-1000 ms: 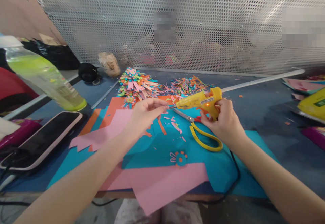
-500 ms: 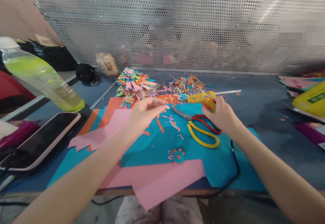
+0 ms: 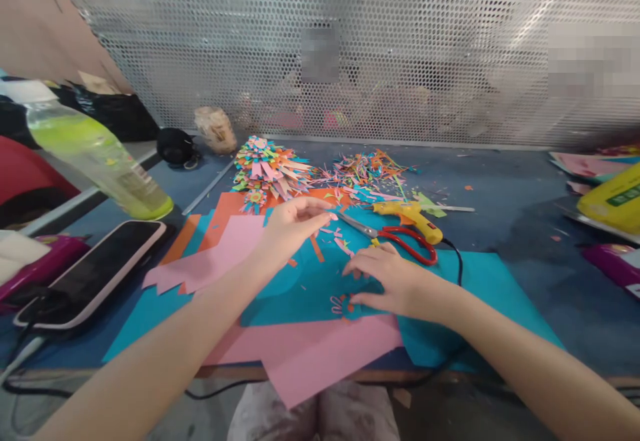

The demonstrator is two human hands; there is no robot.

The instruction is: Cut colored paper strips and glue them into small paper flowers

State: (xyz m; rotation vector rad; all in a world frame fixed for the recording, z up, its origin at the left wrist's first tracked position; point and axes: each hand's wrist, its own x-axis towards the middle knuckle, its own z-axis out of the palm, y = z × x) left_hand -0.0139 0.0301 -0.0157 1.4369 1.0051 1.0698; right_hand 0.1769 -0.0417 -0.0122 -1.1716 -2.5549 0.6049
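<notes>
My left hand [image 3: 297, 224] is closed in a pinch above the blue paper [image 3: 295, 294]. What its fingertips hold, if anything, is too small to make out; a pinkish speck shows there. My right hand [image 3: 385, 277] is open, fingers apart, its thumb over a small blue and orange paper flower [image 3: 345, 315] with pink loops on its left. Whether the thumb touches the flower I cannot tell. Behind that hand lie scissors [image 3: 413, 249] with a red handle; the yellow handle is mostly hidden. A yellow glue gun [image 3: 407, 214] rests on its side beyond them.
Fringed paper flowers [image 3: 270, 167] are piled at the back, beside a heap of paper strips [image 3: 367, 169]. Pink paper [image 3: 320, 361] overhangs the front edge. On the left are a phone [image 3: 95, 274] and a bottle [image 3: 105, 154]. Yellow packaging [image 3: 613, 197] lies at right.
My right hand has let go of the glue gun, which now lies on the table, and has moved left and nearer to the paper flower. My left hand keeps its pinch, nearly still.
</notes>
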